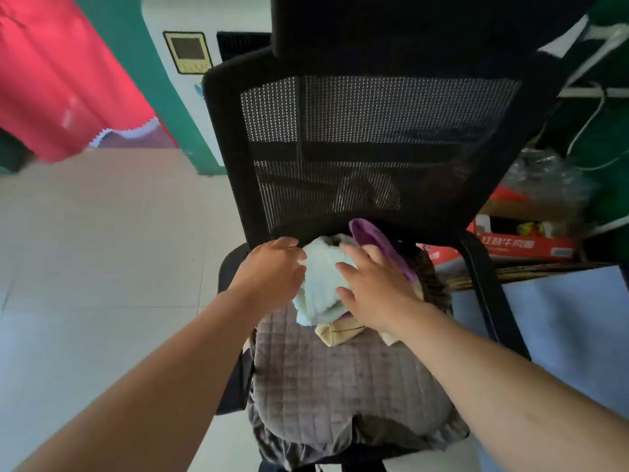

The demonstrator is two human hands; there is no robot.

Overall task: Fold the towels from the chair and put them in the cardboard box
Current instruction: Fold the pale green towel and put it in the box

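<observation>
Both hands are placed on the towel pile at the back of the chair point(340, 386) seat, against the mesh backrest. Left hand point(272, 270): fingers loosely extended, touching the pale blue towel point(320, 284) at its left edge, nothing clamped. Right hand point(374, 291): fingers spread flat, pressed on the pile between the blue and purple towel point(371, 236).

Step judged: pickup of the first towel; no folding started. Next move calls for one towel to be pinched and separated from the heap without the rest being dragged.

Count: three towels visible, one blue, one purple, one cream towel point(337, 332) underneath. More may be hidden. Cardboard box not identified with certainty.
</observation>
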